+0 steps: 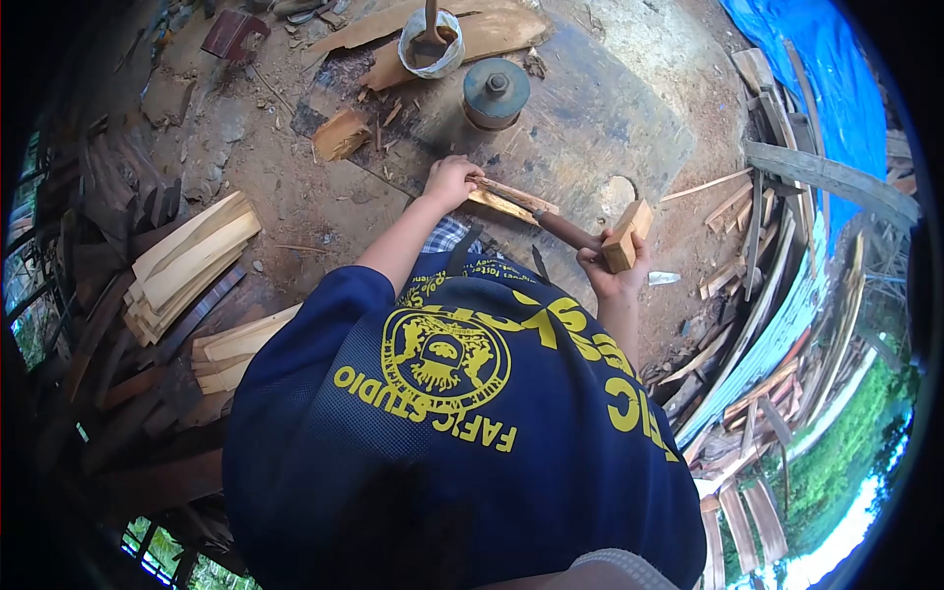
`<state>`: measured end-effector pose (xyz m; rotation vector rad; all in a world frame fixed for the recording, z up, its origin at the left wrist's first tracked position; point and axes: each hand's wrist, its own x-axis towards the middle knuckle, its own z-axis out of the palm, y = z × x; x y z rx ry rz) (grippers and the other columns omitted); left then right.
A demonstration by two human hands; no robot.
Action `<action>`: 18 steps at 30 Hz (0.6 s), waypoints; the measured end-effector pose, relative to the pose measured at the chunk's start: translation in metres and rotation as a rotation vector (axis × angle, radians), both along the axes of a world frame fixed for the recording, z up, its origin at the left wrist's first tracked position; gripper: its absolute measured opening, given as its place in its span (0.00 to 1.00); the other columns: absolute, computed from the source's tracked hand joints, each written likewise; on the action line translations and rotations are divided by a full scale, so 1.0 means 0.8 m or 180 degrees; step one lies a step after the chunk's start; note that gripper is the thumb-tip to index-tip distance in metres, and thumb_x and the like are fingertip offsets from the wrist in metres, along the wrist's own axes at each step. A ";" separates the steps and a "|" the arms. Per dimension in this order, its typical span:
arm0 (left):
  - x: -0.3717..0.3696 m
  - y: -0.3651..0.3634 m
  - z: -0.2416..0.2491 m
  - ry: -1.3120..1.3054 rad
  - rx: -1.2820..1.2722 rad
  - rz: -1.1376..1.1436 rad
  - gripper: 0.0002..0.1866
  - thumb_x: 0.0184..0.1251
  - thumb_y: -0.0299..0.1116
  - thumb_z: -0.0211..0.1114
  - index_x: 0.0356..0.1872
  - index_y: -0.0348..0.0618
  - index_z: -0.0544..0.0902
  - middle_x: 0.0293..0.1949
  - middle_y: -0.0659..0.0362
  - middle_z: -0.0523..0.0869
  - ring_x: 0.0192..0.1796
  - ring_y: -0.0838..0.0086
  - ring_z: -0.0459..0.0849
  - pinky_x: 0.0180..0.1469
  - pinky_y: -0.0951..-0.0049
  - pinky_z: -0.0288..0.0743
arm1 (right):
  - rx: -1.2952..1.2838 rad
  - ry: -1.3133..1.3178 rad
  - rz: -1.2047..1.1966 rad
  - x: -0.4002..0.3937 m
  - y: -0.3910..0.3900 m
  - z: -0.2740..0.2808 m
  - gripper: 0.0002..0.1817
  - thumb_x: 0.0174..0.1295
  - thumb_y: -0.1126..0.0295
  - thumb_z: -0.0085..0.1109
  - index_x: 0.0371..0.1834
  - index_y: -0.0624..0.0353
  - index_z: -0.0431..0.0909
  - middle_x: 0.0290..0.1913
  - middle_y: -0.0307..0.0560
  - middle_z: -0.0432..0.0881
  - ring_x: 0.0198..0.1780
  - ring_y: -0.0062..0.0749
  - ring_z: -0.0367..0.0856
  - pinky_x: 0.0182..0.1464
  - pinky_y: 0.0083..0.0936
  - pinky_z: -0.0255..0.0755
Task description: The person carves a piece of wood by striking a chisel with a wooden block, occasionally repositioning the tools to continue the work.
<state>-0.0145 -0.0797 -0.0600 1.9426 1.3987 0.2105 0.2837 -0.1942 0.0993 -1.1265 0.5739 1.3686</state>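
My left hand (452, 182) is closed on the left end of a narrow wood strip (506, 202) that lies low over the work board. My right hand (615, 273) is closed round a squared wooden block (627, 236). A brown handle (567, 231) runs from beside that block to the strip, its far end touching the strip's right part; whether the fingers also wrap the handle is hard to tell. Just beyond the strip stands a round metal cylinder with a bolt on top (496, 93).
Behind are a white pail (431, 44) with a brush-like tool and a wood offcut (341, 135). Stacked planks (192, 261) lie at left. A grey beam (831, 177), blue tarp (826, 84) and more planks are at right. A round hole (619, 191) marks the board.
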 end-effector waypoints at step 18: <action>-0.003 0.004 0.010 0.0032 -0.0220 -0.0045 0.15 0.56 0.32 0.70 0.47 0.54 0.88 0.54 0.56 0.85 0.69 0.62 0.72 0.70 0.57 0.60 | -0.0122 -0.0001 -0.0232 -0.006 0.004 0.012 0.23 0.59 0.52 0.55 0.48 0.59 0.71 0.35 0.46 0.78 0.37 0.34 0.72 0.36 0.35 0.62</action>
